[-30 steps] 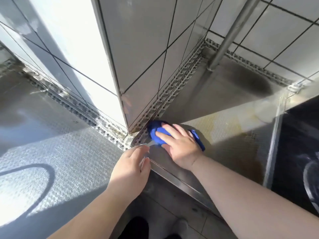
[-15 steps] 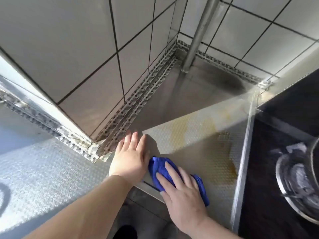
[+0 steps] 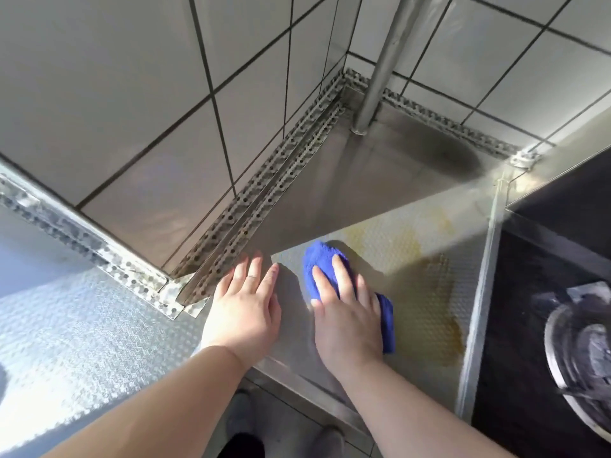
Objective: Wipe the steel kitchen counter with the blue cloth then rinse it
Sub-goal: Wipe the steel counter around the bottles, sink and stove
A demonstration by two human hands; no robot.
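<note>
From the head camera, looking down: the right hand (image 3: 347,312) lies flat on top of the bunched blue cloth (image 3: 322,264), just below the centre of the frame, its fingers (image 3: 340,276) straight and slightly spread, pressing the cloth down onto the embossed steel kitchen counter (image 3: 413,246). Part of the cloth pokes out beyond the fingertips, and another fold shows at the right edge of the hand. Just beside it on the left, the left hand (image 3: 244,309) rests palm-down on the counter, fingers straight and close together, holding nothing and clear of the cloth. Yellow-brown stains (image 3: 436,285) mark the steel to the right of the cloth, in the sunlit patch. At upper centre a round steel pole (image 3: 383,67) stands in the shaded corner where the grey tiled walls (image 3: 132,94) meet. Perforated metal strips (image 3: 264,193) run along the base of the tiles. At the right edge sits a dark hob surface (image 3: 535,342) with a round metal burner (image 3: 582,358), blurred.
</note>
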